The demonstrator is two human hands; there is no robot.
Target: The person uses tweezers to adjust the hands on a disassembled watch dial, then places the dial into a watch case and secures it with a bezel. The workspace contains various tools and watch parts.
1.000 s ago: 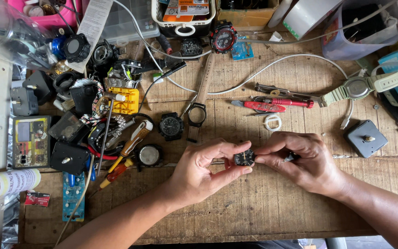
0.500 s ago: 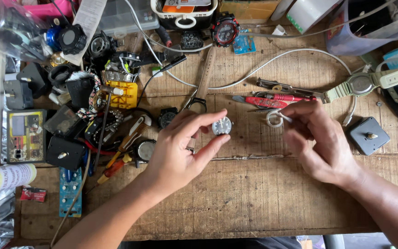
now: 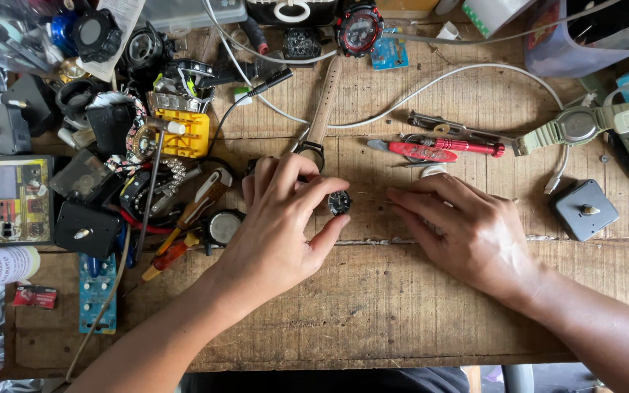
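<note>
My left hand [image 3: 278, 225] pinches a small round dark watch case [image 3: 339, 202] between thumb and fingertips, just over the wooden workbench [image 3: 373, 313]. To its right, my right hand [image 3: 467, 229] lies flat on the bench with its fingers stretched toward the case, a short gap away, holding nothing. A black watch ring on a tan strap [image 3: 322, 109] lies just behind my left fingers.
A heap of watch parts, clock movements and a yellow case holder [image 3: 187, 135] fills the left side. Red-handled tools [image 3: 438, 149] lie behind my right hand. An olive digital watch [image 3: 584, 125] and a grey clock movement [image 3: 582, 209] sit at right. White cables cross the back.
My left hand has brought the watch case down from mid-air to the bench. My right hand let go of it earlier and has now flattened onto the wood.
</note>
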